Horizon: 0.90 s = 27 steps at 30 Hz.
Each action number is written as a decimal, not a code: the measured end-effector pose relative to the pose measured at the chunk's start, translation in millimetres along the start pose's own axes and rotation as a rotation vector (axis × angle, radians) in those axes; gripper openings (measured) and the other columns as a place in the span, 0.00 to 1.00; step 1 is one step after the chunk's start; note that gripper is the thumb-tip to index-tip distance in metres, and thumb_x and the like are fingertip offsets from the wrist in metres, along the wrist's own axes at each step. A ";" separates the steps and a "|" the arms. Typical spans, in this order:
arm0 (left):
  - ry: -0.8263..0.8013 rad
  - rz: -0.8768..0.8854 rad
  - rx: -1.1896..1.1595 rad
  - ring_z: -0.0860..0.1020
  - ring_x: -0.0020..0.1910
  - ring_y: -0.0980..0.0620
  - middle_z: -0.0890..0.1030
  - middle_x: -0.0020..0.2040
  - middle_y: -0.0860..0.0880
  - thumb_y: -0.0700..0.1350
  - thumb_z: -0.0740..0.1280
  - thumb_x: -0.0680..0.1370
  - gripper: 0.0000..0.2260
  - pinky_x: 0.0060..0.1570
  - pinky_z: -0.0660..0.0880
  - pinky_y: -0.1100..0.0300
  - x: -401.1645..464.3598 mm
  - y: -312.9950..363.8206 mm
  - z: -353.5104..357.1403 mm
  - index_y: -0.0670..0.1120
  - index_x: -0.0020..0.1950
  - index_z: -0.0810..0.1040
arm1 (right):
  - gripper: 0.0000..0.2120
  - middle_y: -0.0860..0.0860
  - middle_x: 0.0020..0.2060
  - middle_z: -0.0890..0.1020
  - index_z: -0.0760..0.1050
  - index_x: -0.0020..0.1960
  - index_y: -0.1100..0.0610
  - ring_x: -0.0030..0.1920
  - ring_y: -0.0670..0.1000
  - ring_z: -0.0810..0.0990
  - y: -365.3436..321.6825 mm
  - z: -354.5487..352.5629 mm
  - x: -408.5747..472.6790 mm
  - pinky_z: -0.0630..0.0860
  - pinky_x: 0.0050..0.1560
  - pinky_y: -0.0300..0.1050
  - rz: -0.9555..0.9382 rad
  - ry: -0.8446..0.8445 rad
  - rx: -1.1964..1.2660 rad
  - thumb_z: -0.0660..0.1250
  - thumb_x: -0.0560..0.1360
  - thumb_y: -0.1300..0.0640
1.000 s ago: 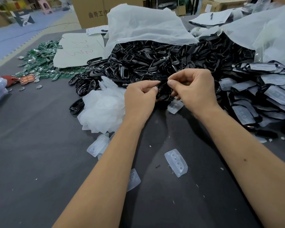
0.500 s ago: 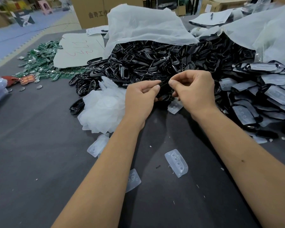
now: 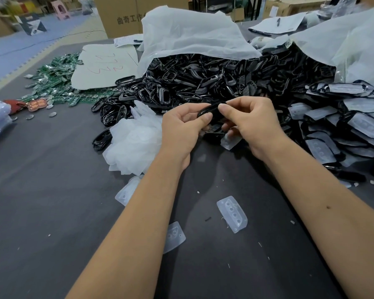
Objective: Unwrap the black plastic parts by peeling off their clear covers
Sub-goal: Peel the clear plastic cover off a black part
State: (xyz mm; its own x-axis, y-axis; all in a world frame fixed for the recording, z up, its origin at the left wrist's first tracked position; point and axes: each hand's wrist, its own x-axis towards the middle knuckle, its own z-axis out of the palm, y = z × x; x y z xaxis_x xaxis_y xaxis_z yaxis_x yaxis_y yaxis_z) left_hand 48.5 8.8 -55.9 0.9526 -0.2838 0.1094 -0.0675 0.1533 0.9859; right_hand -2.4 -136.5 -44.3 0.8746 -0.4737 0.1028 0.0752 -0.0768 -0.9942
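Both hands hold one glossy black plastic part (image 3: 209,110) above the dark table. My left hand (image 3: 183,130) grips its left end between thumb and fingers. My right hand (image 3: 253,124) pinches its right end with thumb and forefinger. Behind the hands lies a big heap of bare black parts (image 3: 203,83). To the right sits a pile of black parts with clear covers on them (image 3: 345,126). A mound of peeled clear covers (image 3: 134,143) lies just left of my left hand.
Loose clear covers lie on the grey table (image 3: 41,201): one (image 3: 232,213) between my forearms, one (image 3: 174,236) by my left forearm, another (image 3: 125,193) further left. Green circuit boards (image 3: 56,83), white sheets (image 3: 192,37) and cardboard boxes (image 3: 125,16) sit at the back.
The black part has turned between my fingers and shows more of its glossy curve. Both hands stay in nearly the same place.
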 end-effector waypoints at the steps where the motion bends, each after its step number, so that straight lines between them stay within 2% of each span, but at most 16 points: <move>1: -0.004 -0.011 -0.017 0.78 0.31 0.57 0.84 0.35 0.51 0.31 0.73 0.77 0.09 0.35 0.75 0.65 -0.2 0.6 -0.2 0.42 0.52 0.85 | 0.04 0.51 0.31 0.82 0.82 0.46 0.60 0.29 0.48 0.81 -0.7 -0.9 0.2 0.76 0.28 0.40 0.026 -0.026 0.044 0.76 0.77 0.61; 4: -0.007 -0.047 -0.060 0.79 0.33 0.54 0.83 0.35 0.50 0.32 0.73 0.77 0.08 0.39 0.76 0.63 -1.4 2.8 1.0 0.43 0.51 0.86 | 0.07 0.50 0.30 0.81 0.80 0.43 0.59 0.29 0.48 0.80 -3.9 -4.8 1.1 0.76 0.28 0.38 0.050 -0.044 0.090 0.78 0.75 0.62; 6: -0.010 -0.052 -0.063 0.78 0.33 0.53 0.83 0.35 0.49 0.32 0.74 0.77 0.07 0.40 0.75 0.60 -1.4 3.2 2.2 0.44 0.50 0.86 | 0.08 0.52 0.33 0.81 0.78 0.43 0.58 0.31 0.49 0.82 -5.0 -6.2 0.4 0.76 0.27 0.40 0.058 -0.068 0.081 0.77 0.75 0.63; 10: 0.000 -0.077 -0.099 0.77 0.31 0.54 0.83 0.37 0.47 0.32 0.72 0.78 0.07 0.38 0.76 0.63 -0.3 3.1 2.0 0.41 0.52 0.85 | 0.03 0.55 0.41 0.83 0.78 0.51 0.59 0.36 0.51 0.85 -6.0 -4.6 -1.2 0.76 0.27 0.39 0.128 -0.181 0.165 0.71 0.80 0.64; 13: -0.015 -0.102 -0.135 0.78 0.32 0.54 0.83 0.39 0.45 0.32 0.71 0.79 0.06 0.36 0.75 0.66 -0.4 3.7 1.6 0.40 0.53 0.85 | 0.02 0.52 0.36 0.84 0.82 0.49 0.61 0.33 0.47 0.83 -7.2 -4.8 -0.4 0.75 0.28 0.36 0.132 -0.219 0.191 0.71 0.80 0.65; 16: -0.055 -0.115 -0.208 0.81 0.35 0.54 0.85 0.41 0.46 0.33 0.69 0.81 0.06 0.38 0.78 0.66 -2.2 6.0 3.8 0.39 0.54 0.84 | 0.02 0.50 0.33 0.82 0.82 0.47 0.60 0.31 0.46 0.80 -8.2 -6.0 0.6 0.74 0.28 0.35 0.133 -0.155 0.222 0.73 0.77 0.66; 19: -0.088 -0.143 -0.293 0.84 0.38 0.52 0.86 0.44 0.45 0.34 0.64 0.83 0.08 0.40 0.80 0.65 -2.5 10.2 5.6 0.38 0.54 0.84 | 0.03 0.51 0.34 0.82 0.81 0.47 0.60 0.32 0.47 0.81 -8.5 -5.8 1.1 0.75 0.28 0.36 0.106 -0.109 0.229 0.73 0.78 0.66; 23: -0.071 -0.208 -0.357 0.84 0.38 0.53 0.86 0.43 0.45 0.34 0.62 0.84 0.10 0.39 0.79 0.66 -1.6 14.1 2.5 0.37 0.55 0.84 | 0.03 0.51 0.35 0.83 0.80 0.48 0.60 0.34 0.48 0.82 -10.7 -5.5 -0.6 0.75 0.29 0.37 0.083 -0.173 0.254 0.72 0.79 0.66; 27: -0.059 -0.196 -0.321 0.83 0.38 0.51 0.85 0.44 0.43 0.34 0.64 0.84 0.09 0.39 0.79 0.66 -3.8 13.7 5.5 0.35 0.57 0.83 | 0.03 0.52 0.31 0.83 0.79 0.47 0.62 0.30 0.48 0.81 -9.7 -3.2 -1.1 0.77 0.30 0.37 0.043 -0.106 0.147 0.72 0.78 0.67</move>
State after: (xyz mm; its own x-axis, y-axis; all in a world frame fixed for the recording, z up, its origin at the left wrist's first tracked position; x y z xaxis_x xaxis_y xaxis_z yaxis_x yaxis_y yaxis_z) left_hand 42.3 6.8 -42.2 0.9189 -0.3898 -0.0606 0.2191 0.3766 0.9001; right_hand -5.6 -138.1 -34.7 0.9235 -0.3781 0.0639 0.0991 0.0745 -0.9923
